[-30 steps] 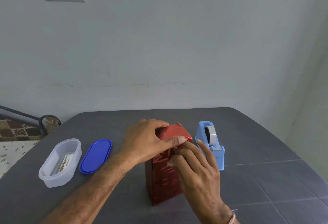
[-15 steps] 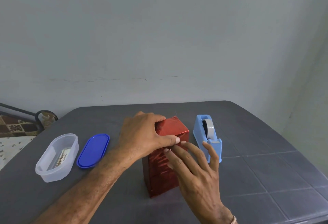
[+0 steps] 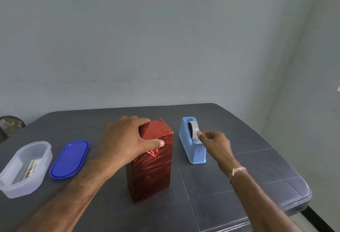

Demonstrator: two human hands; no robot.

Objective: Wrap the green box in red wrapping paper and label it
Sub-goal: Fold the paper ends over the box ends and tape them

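The setting is a plain pale wall behind a dark grey bench (image 3: 239,185). The box (image 3: 152,173) stands upright near the middle of the bench. It is fully covered in red wrapping paper (image 3: 156,136), and no green shows.

Change observed: half a second ago the right hand lay against the front face of the box, just beside the left thumb, pressing the fold. The right hand (image 3: 215,143) has now left the box and reached the blue tape dispenser (image 3: 195,151), which stands just to the right of the box. Its fingers are curled, with the fingertips at the tape roll (image 3: 192,128) near the cutter. Whether a strip is actually pinched cannot be told.

The left hand (image 3: 125,138) has not moved. Its fingers are wrapped over the top of the box and its thumb presses the fold on the front face. A small loose flap (image 3: 153,152) of paper sticks out just below the thumb.

Assessment: folding at the top end appears finished and the work is passing to taping. The fold is held by the thumb alone, so it may spring open if pressure lapses. No label is visible on the box.

Also present, at the left and well apart from the box, are a clear container (image 3: 24,169) holding a printed item and its blue lid (image 3: 70,158) lying beside it.
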